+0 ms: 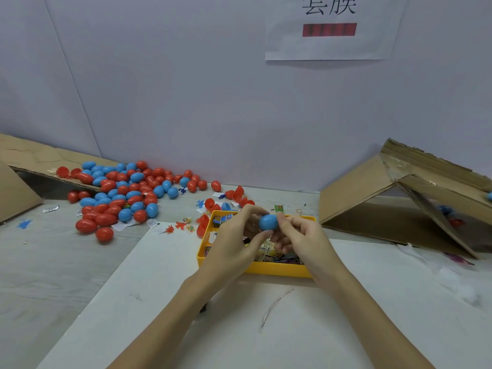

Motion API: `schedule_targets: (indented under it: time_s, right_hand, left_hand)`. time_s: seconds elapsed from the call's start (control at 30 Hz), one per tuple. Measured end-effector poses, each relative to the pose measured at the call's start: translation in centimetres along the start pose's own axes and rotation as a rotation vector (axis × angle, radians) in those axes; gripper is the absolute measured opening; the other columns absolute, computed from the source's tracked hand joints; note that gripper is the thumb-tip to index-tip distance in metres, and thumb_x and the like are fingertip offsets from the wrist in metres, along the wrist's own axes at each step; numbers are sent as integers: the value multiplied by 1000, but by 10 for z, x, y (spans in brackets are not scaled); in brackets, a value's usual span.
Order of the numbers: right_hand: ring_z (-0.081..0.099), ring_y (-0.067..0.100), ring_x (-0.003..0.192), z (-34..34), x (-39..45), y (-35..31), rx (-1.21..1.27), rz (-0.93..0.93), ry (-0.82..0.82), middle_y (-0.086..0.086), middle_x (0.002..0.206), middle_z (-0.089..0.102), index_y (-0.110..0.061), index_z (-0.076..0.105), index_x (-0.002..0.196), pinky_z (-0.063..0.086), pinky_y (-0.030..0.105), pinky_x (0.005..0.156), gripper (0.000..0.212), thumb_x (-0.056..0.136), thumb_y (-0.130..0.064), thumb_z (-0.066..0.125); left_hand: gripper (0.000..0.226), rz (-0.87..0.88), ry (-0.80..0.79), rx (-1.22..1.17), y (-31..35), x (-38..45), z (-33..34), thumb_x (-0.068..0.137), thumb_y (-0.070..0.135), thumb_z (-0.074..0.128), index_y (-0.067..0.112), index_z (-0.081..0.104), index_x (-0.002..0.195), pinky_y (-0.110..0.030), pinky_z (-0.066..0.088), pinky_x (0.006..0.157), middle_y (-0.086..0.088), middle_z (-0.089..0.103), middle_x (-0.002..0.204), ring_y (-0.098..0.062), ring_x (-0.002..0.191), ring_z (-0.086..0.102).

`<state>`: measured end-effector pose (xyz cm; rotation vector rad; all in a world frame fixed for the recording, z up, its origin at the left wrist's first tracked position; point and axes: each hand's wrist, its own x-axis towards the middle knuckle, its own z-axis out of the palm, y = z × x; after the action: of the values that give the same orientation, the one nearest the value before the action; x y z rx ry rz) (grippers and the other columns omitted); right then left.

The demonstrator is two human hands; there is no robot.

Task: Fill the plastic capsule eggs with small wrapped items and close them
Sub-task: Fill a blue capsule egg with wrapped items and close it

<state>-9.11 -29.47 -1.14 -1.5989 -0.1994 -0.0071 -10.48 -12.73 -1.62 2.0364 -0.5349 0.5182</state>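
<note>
A blue capsule egg is held above the yellow tray, and it looks closed. My left hand grips its left side with curled fingers and thumb. My right hand pinches its right end. Small wrapped items lie in the tray under my hands, partly hidden. A large pile of closed red and blue eggs lies at the left. Open red and blue egg halves sit just behind the tray.
A tipped cardboard box stands at the right with a few eggs inside. Another cardboard box lies at the far left. Small toy figures and wrappers are scattered left of the tray. A white sheet covers the near table.
</note>
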Motion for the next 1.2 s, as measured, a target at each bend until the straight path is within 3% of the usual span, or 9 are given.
schedule_targets:
  time_s: [0.07, 0.17, 0.27, 0.37, 0.5, 0.63, 0.8, 1.03, 1.2]
  right_hand:
    - [65, 15, 67, 0, 0, -3, 84, 45, -18, 9, 82, 74, -7, 69, 107, 54, 23, 59, 39, 106, -40, 50]
    - [68, 15, 75, -4, -1, -2, 74, -14, -59, 9, 93, 76, -18, 69, 118, 56, 24, 64, 19, 103, -26, 60]
    - [67, 14, 72, -4, -1, 2, 31, -61, -28, 4, 84, 76, -13, 71, 114, 55, 22, 63, 16, 101, -19, 64]
    - [65, 15, 69, -4, 0, 4, -18, -49, -5, 2, 78, 74, -10, 72, 109, 54, 22, 62, 19, 100, -25, 66]
    - [65, 13, 68, -2, 2, 5, 21, -13, 26, 6, 79, 72, -8, 72, 105, 53, 20, 59, 31, 106, -32, 53]
    - [70, 11, 87, -3, 3, 13, -382, -92, 90, -3, 93, 74, -18, 74, 107, 59, 22, 74, 10, 98, -19, 69]
    - [65, 3, 84, 8, 1, 11, -721, -57, 64, -11, 93, 73, -26, 73, 105, 53, 18, 74, 31, 81, -43, 85]
    - [62, 6, 82, 5, 6, 9, -730, 16, -22, -7, 93, 71, -24, 74, 109, 54, 22, 75, 29, 84, -32, 85]
    - [66, 5, 85, 3, 4, 12, -622, -56, 88, -9, 92, 73, -21, 78, 103, 54, 18, 74, 14, 92, -29, 77]
  left_hand:
    - [25, -27, 15, -14, -1, 0, -2, 98, 20, 66, 16, 61, 122, -15, 53, 76, 12, 68, 94, -5, 88, 66]
    - [25, -41, -17, -19, -1, 0, -3, 100, 25, 60, 14, 63, 123, -18, 54, 76, 11, 69, 93, -4, 88, 66]
    - [28, -46, -17, -31, 1, 1, -2, 100, 29, 60, 16, 60, 126, -18, 54, 73, 10, 69, 95, -4, 87, 67]
    - [42, -6, -33, -43, 2, 2, -3, 93, 21, 72, 22, 53, 131, -16, 55, 73, 8, 63, 105, -6, 87, 67]
    - [27, -5, 19, 2, 0, 1, -2, 97, 18, 67, 18, 61, 123, -17, 54, 75, 9, 67, 102, -7, 87, 66]
    - [30, -172, 92, -61, -3, 3, -4, 102, 29, 56, 16, 60, 129, -27, 59, 78, 3, 71, 93, -8, 86, 69]
    - [29, -208, 111, -54, -1, 3, -5, 102, 28, 58, 17, 59, 129, -25, 59, 78, 4, 70, 95, -7, 86, 68]
    - [28, -216, 99, -67, 3, 2, -5, 101, 27, 59, 16, 60, 126, -25, 58, 78, 4, 70, 91, -9, 85, 68]
    - [30, -223, 99, -42, 3, 3, -5, 101, 29, 58, 17, 59, 129, -29, 59, 80, 3, 69, 97, -12, 90, 68]
